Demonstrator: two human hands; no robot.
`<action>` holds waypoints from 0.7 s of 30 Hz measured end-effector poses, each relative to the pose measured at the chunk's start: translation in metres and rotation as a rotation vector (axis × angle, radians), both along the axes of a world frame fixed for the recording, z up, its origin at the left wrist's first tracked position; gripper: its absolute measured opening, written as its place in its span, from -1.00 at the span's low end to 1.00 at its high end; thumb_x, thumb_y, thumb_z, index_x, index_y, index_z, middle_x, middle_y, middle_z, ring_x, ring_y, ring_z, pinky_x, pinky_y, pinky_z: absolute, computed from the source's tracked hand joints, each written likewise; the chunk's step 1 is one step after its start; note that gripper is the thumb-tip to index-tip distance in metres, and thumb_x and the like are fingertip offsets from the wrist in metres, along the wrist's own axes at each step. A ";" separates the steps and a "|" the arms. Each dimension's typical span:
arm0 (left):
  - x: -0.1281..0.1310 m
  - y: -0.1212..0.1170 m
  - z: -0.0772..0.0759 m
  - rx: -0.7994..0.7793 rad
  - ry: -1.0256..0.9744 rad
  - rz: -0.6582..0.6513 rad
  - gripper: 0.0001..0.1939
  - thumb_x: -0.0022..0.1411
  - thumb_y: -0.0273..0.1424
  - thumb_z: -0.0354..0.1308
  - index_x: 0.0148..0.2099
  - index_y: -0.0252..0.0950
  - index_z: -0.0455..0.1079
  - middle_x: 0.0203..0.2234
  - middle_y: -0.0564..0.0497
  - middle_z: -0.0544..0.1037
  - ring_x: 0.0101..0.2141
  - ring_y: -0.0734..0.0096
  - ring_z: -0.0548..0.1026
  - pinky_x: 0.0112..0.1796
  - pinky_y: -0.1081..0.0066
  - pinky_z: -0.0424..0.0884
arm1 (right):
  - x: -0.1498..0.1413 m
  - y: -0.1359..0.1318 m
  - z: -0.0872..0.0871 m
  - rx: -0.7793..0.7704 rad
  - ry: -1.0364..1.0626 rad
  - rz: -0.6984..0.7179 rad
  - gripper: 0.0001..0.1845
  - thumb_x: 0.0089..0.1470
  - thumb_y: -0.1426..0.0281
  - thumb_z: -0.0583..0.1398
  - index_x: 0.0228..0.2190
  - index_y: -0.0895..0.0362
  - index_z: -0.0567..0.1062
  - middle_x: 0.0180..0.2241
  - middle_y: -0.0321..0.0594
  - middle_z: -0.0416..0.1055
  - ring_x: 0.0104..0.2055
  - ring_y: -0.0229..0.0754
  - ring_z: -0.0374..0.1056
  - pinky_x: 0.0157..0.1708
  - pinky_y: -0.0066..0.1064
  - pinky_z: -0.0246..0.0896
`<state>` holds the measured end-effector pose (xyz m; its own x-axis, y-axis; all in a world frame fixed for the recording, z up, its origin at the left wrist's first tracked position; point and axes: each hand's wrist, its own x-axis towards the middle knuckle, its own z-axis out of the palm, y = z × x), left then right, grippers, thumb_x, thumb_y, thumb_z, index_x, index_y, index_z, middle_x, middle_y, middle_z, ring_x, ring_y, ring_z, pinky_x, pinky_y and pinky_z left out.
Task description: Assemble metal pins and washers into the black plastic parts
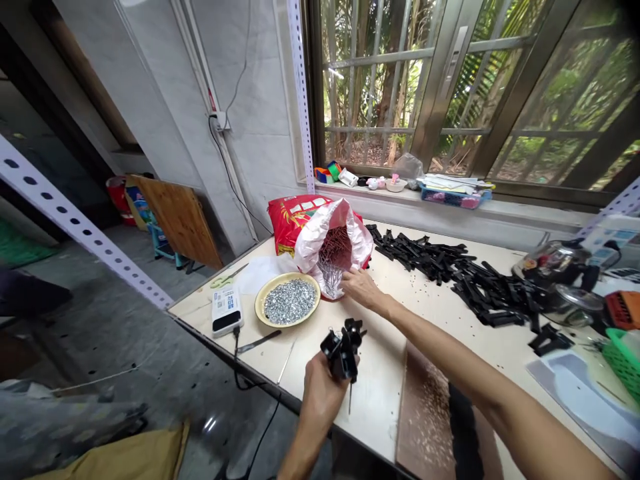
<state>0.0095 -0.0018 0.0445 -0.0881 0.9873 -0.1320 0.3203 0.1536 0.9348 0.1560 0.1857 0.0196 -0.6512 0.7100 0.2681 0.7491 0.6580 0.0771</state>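
Note:
My left hand (323, 387) is closed around a bundle of black plastic clip parts (343, 347), held upright above the table's near edge; a thin metal pin hangs below them. My right hand (360, 287) reaches to the mouth of a red and white sack (320, 230) lying on its side and full of long metal pins (333, 263). Its fingers are curled at the sack's opening, among the pins; what they hold is hidden. Just left of the sack stands a yellow dish (265, 313) heaped with small silver metal parts (290, 301).
A long heap of black plastic parts (465, 277) runs across the table (380, 387) to the right. A white power bank (226, 310) with cable, scissors (227, 277), a green basket (625, 357) and metal lids lie around. Perforated shelf posts frame the table; a windowsill with clutter runs behind.

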 end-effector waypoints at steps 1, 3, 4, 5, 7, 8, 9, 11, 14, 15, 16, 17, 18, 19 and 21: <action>-0.002 0.000 0.000 -0.003 -0.046 -0.004 -0.69 -0.14 -0.24 0.31 -0.38 -0.38 0.47 -0.51 -0.06 0.58 -0.41 0.18 0.52 -0.43 0.41 0.36 | -0.007 0.007 -0.005 -0.006 -0.029 0.003 -0.78 0.16 0.49 0.09 -0.41 0.15 0.54 -0.30 -0.14 0.43 -0.20 -0.12 0.20 -0.25 -0.31 0.04; -0.007 0.001 0.001 -0.004 -0.158 0.001 -0.64 -0.10 -0.22 0.31 -0.29 -0.37 0.49 -0.43 -0.07 0.60 -0.33 0.17 0.53 -0.36 0.40 0.39 | -0.015 0.017 -0.012 -0.023 -0.078 0.018 -0.77 0.14 0.53 0.08 -0.43 0.18 0.53 -0.30 -0.09 0.43 -0.18 -0.10 0.19 -0.23 -0.29 0.01; -0.009 0.002 0.002 -0.005 -0.210 0.008 -0.62 -0.08 -0.22 0.30 -0.25 -0.37 0.49 -0.39 -0.08 0.60 -0.29 0.17 0.53 -0.32 0.40 0.40 | -0.017 0.020 -0.014 -0.034 -0.095 0.029 -0.77 0.14 0.55 0.08 -0.43 0.19 0.52 -0.29 -0.07 0.43 -0.18 -0.10 0.20 -0.22 -0.28 0.00; -0.010 0.003 0.001 -0.009 -0.253 0.019 -0.61 -0.08 -0.22 0.30 -0.22 -0.38 0.49 -0.36 -0.09 0.60 -0.26 0.17 0.52 -0.28 0.39 0.40 | -0.018 0.023 -0.016 -0.045 -0.108 0.043 -0.77 0.14 0.56 0.07 -0.41 0.20 0.52 -0.28 -0.06 0.43 -0.17 -0.10 0.20 -0.21 -0.27 -0.01; -0.012 0.006 -0.001 -0.036 -0.307 0.033 -0.60 -0.09 -0.23 0.32 -0.21 -0.39 0.49 -0.33 -0.12 0.60 -0.24 0.16 0.52 -0.24 0.37 0.40 | -0.018 0.026 -0.020 -0.066 -0.118 0.074 -0.79 0.14 0.57 0.06 -0.35 0.19 0.51 -0.25 -0.07 0.42 -0.17 -0.10 0.22 -0.19 -0.27 -0.02; -0.012 0.007 -0.003 -0.053 -0.331 0.034 -0.59 -0.10 -0.24 0.34 -0.22 -0.40 0.49 -0.32 -0.13 0.60 -0.24 0.16 0.52 -0.23 0.36 0.41 | -0.018 0.026 -0.021 -0.074 -0.116 0.089 -0.79 0.14 0.57 0.06 -0.33 0.19 0.50 -0.25 -0.07 0.42 -0.17 -0.11 0.22 -0.19 -0.27 -0.02; -0.012 0.008 -0.004 -0.066 -0.362 0.034 -0.58 -0.11 -0.25 0.35 -0.20 -0.40 0.48 -0.30 -0.13 0.60 -0.23 0.16 0.52 -0.21 0.35 0.41 | -0.017 0.027 -0.022 -0.079 -0.109 0.101 -0.79 0.13 0.58 0.07 -0.33 0.19 0.49 -0.25 -0.08 0.43 -0.17 -0.11 0.23 -0.18 -0.27 -0.02; -0.012 0.009 -0.005 -0.093 -0.446 0.033 -0.55 -0.13 -0.26 0.36 -0.17 -0.38 0.48 -0.29 -0.13 0.60 -0.24 0.17 0.53 -0.20 0.33 0.42 | -0.016 0.028 -0.023 -0.085 -0.081 0.120 -0.81 0.13 0.59 0.08 -0.34 0.20 0.48 -0.26 -0.09 0.43 -0.18 -0.13 0.26 -0.17 -0.29 -0.01; -0.013 0.010 -0.005 -0.144 -0.542 0.038 -0.53 -0.17 -0.28 0.39 -0.18 -0.39 0.48 -0.34 -0.13 0.60 -0.29 0.17 0.55 -0.24 0.30 0.44 | -0.016 0.026 -0.017 -0.080 0.005 0.127 -0.83 0.15 0.57 0.07 -0.34 0.19 0.46 -0.33 -0.14 0.44 -0.24 -0.18 0.30 -0.18 -0.33 0.04; -0.013 0.011 -0.004 -0.155 -0.548 0.045 -0.53 -0.19 -0.28 0.40 -0.19 -0.39 0.48 -0.37 -0.12 0.60 -0.31 0.18 0.55 -0.25 0.30 0.45 | -0.016 0.023 -0.012 -0.074 0.046 0.117 -0.83 0.18 0.55 0.05 -0.33 0.19 0.45 -0.34 -0.15 0.43 -0.25 -0.20 0.31 -0.19 -0.35 0.06; -0.014 0.012 -0.004 -0.160 -0.545 0.054 -0.53 -0.20 -0.29 0.41 -0.20 -0.40 0.49 -0.38 -0.12 0.60 -0.31 0.18 0.55 -0.25 0.31 0.45 | -0.016 0.018 -0.006 -0.062 0.081 0.099 -0.80 0.22 0.53 0.01 -0.29 0.20 0.43 -0.33 -0.15 0.43 -0.25 -0.21 0.31 -0.20 -0.36 0.09; -0.015 0.013 -0.005 -0.158 -0.535 0.061 -0.53 -0.21 -0.30 0.41 -0.20 -0.40 0.49 -0.38 -0.12 0.60 -0.32 0.19 0.55 -0.25 0.31 0.45 | -0.015 0.012 0.002 -0.049 0.146 0.072 -0.77 0.25 0.50 -0.05 -0.23 0.21 0.40 -0.31 -0.13 0.42 -0.24 -0.22 0.32 -0.21 -0.38 0.13; -0.016 0.015 -0.006 -0.153 -0.524 0.063 -0.53 -0.22 -0.30 0.41 -0.21 -0.40 0.49 -0.38 -0.11 0.60 -0.32 0.19 0.55 -0.25 0.32 0.44 | -0.015 0.003 0.011 -0.042 0.261 0.045 -0.75 0.28 0.47 -0.09 -0.18 0.22 0.36 -0.28 -0.12 0.41 -0.23 -0.23 0.33 -0.23 -0.40 0.16; -0.015 0.017 -0.008 -0.147 -0.512 0.058 -0.54 -0.22 -0.30 0.41 -0.22 -0.40 0.50 -0.38 -0.11 0.60 -0.31 0.20 0.54 -0.25 0.33 0.44 | -0.014 -0.009 0.022 -0.048 0.424 0.030 -0.75 0.29 0.43 -0.10 -0.14 0.21 0.32 -0.25 -0.12 0.40 -0.23 -0.25 0.34 -0.24 -0.42 0.19; -0.013 0.021 -0.012 -0.144 -0.490 0.034 -0.60 -0.20 -0.30 0.40 -0.27 -0.41 0.51 -0.40 -0.11 0.60 -0.33 0.23 0.54 -0.26 0.35 0.42 | -0.011 -0.037 0.045 -0.112 0.838 0.049 -0.79 0.26 0.34 -0.02 -0.11 0.16 0.27 -0.25 -0.18 0.39 -0.26 -0.27 0.36 -0.27 -0.43 0.26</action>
<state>-0.0034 0.0187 0.0330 -0.0133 0.9538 -0.3002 -0.1576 0.2945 0.9426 0.1450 0.1491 0.0650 -0.2993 0.7372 0.6058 0.5002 0.6619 -0.5583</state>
